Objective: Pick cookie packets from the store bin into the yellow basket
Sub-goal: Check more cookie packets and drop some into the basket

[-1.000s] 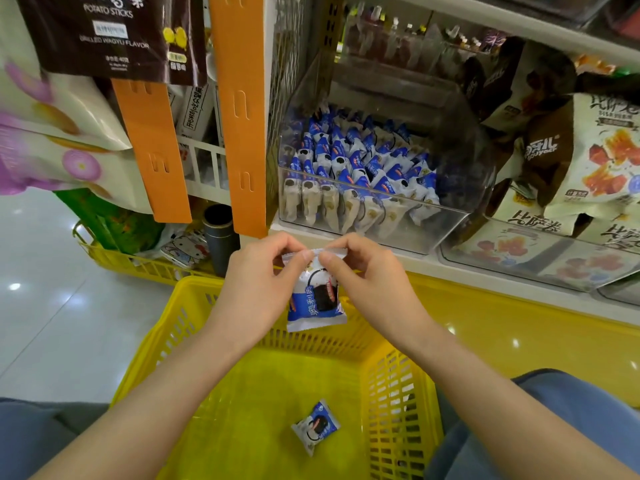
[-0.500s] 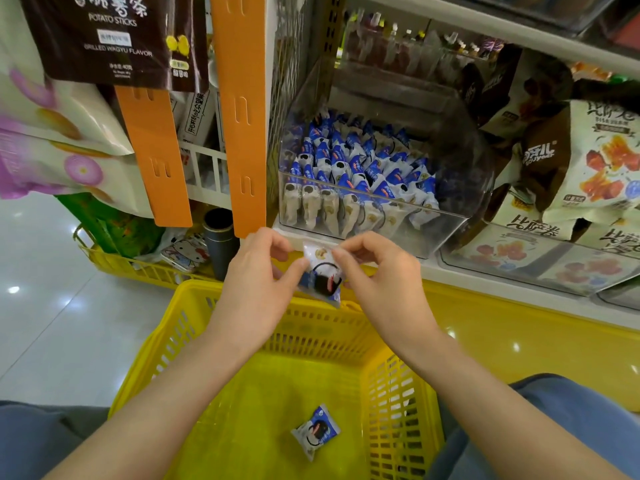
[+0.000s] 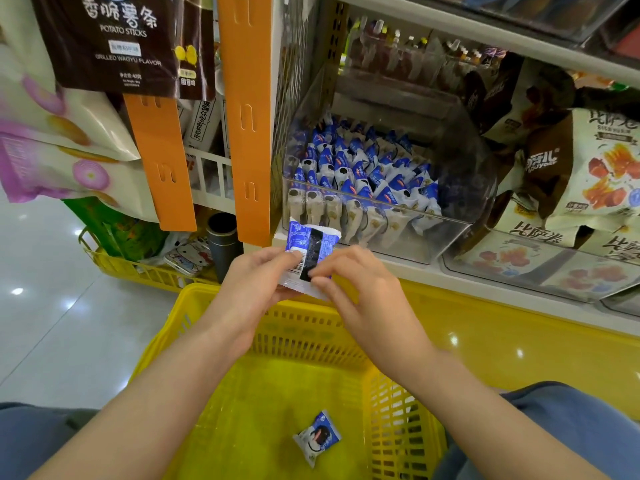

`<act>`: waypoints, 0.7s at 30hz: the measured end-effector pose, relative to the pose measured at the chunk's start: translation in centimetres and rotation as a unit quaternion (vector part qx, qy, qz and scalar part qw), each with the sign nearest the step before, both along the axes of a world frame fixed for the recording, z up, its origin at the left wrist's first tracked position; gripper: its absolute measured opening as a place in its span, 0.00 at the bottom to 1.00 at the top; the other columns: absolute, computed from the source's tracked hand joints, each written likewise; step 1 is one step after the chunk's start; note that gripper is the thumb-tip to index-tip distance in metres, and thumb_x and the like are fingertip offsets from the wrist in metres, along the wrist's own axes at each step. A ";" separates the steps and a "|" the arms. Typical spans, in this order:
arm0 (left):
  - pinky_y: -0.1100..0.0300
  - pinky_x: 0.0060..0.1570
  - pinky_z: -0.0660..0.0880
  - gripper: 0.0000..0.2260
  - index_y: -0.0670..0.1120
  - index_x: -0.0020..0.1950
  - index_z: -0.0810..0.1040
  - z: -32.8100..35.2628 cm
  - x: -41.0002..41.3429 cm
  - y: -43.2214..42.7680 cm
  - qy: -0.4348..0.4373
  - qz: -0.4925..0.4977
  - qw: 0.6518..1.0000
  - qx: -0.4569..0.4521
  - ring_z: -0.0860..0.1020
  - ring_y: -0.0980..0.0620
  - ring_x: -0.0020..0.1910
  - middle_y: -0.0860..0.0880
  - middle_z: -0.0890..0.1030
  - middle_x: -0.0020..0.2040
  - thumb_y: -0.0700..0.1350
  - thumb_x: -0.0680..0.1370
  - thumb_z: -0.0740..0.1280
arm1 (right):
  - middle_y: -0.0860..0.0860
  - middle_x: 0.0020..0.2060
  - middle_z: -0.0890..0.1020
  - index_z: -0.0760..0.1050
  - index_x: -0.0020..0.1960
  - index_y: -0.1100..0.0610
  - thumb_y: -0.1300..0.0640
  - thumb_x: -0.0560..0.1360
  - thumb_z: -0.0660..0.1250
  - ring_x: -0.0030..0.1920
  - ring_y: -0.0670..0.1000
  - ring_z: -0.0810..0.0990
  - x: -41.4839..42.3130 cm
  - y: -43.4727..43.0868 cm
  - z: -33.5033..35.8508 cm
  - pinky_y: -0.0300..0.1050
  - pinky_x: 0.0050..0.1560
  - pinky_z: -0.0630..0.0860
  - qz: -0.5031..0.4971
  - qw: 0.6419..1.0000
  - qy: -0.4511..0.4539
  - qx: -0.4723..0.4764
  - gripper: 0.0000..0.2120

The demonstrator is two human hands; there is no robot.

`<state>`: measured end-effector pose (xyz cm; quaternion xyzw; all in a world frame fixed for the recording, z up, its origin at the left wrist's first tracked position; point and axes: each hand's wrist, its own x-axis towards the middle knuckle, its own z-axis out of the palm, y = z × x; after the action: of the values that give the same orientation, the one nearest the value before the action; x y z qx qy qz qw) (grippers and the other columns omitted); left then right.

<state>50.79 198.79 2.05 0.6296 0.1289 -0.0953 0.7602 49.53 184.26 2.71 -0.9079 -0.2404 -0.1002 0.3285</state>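
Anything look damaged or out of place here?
Nothing stands out. The held packet, pinched by left hand and right hand, looks intact; a second packet lies in the yellow basket; packets in the bin stand in neat rows.

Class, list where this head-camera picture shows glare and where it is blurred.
Head view: lights glare as bright spots on the floor and the yellow panel; the onion-print bags at the left edge are blurred; the held packet looks sharp.
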 end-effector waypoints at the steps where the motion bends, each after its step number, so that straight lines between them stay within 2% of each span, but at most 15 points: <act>1: 0.60 0.43 0.78 0.08 0.45 0.50 0.82 0.0 0.0 0.0 -0.013 0.003 1.000 0.016 0.82 0.53 0.44 0.47 0.85 0.45 0.43 0.78 0.63 | 0.48 0.47 0.77 0.75 0.53 0.55 0.55 0.77 0.64 0.49 0.43 0.75 0.0 0.1 0.0 0.35 0.50 0.72 -0.037 0.998 0.035 0.044 0.07; 4: 0.64 0.38 0.78 0.08 0.48 0.49 0.81 0.0 -0.1 -0.3 -0.032 -0.010 0.999 0.014 0.83 0.55 0.43 0.49 0.85 0.44 0.42 0.79 0.62 | 0.46 0.48 0.77 0.69 0.60 0.55 0.53 0.77 0.62 0.48 0.40 0.76 0.8 0.1 0.0 0.33 0.51 0.74 -0.141 0.954 0.196 0.180 0.12; 6: 0.64 0.38 0.78 0.08 0.49 0.49 0.81 -0.1 -0.1 -0.5 -0.038 -0.032 0.999 0.008 0.82 0.55 0.44 0.50 0.85 0.45 0.43 0.79 0.62 | 0.50 0.50 0.80 0.71 0.60 0.56 0.53 0.79 0.59 0.49 0.44 0.80 1.2 -0.1 0.0 0.42 0.53 0.78 -0.133 0.908 0.308 0.251 0.11; 8: 0.68 0.39 0.76 0.07 0.48 0.53 0.79 -0.4 -0.1 -0.7 -0.069 -0.031 0.995 0.058 0.81 0.56 0.43 0.51 0.84 0.46 0.42 0.79 0.62 | 0.51 0.48 0.83 0.74 0.57 0.56 0.56 0.80 0.58 0.44 0.44 0.82 1.1 -0.1 0.2 0.40 0.46 0.80 -0.104 0.874 0.360 0.309 0.09; 10: 0.74 0.39 0.73 0.09 0.50 0.56 0.74 -1.0 0.0 -0.8 -0.150 -0.004 0.968 0.199 0.78 0.62 0.44 0.57 0.79 0.48 0.42 0.77 0.65 | 0.53 0.49 0.82 0.73 0.57 0.58 0.58 0.79 0.59 0.42 0.45 0.82 1.0 0.0 0.3 0.39 0.41 0.80 -0.108 0.868 0.355 0.329 0.09; 12: 0.76 0.42 0.70 0.14 0.55 0.55 0.70 -1.2 -0.2 -1.0 -0.220 -0.001 0.934 0.281 0.74 0.65 0.47 0.59 0.76 0.50 0.43 0.74 0.69 | 0.55 0.51 0.81 0.72 0.59 0.59 0.58 0.79 0.60 0.42 0.46 0.81 1.0 0.1 0.1 0.38 0.38 0.80 -0.126 0.870 0.342 0.332 0.10; 15: 0.78 0.47 0.67 0.18 0.56 0.54 0.69 -1.8 -0.4 -1.4 -0.268 -0.023 0.907 0.323 0.72 0.68 0.49 0.59 0.74 0.51 0.44 0.71 0.72 | 0.56 0.52 0.81 0.71 0.59 0.59 0.58 0.79 0.60 0.44 0.47 0.81 1.0 0.1 0.0 0.39 0.40 0.80 -0.143 0.871 0.340 0.326 0.11; 18: 0.80 0.46 0.65 0.19 0.55 0.57 0.70 -2.2 -0.2 -1.1 -0.287 -0.029 0.886 0.363 0.72 0.68 0.48 0.63 0.72 0.49 0.44 0.71 0.73 | 0.57 0.53 0.81 0.70 0.61 0.61 0.58 0.79 0.60 0.47 0.50 0.82 1.0 0.2 -0.2 0.42 0.43 0.80 -0.144 0.868 0.345 0.327 0.13; 21: 0.79 0.48 0.66 0.18 0.51 0.62 0.72 -2.3 -0.3 -0.8 -0.299 -0.050 0.865 0.399 0.72 0.65 0.48 0.59 0.75 0.53 0.44 0.73 0.70 | 0.58 0.55 0.80 0.69 0.62 0.62 0.58 0.79 0.60 0.46 0.50 0.82 1.0 0.2 -0.4 0.41 0.40 0.80 -0.139 0.863 0.347 0.341 0.13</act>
<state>50.54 197.97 -0.21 0.8832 -0.1090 0.1190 0.4404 50.54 184.45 2.30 -0.7394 0.0672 0.1006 0.6623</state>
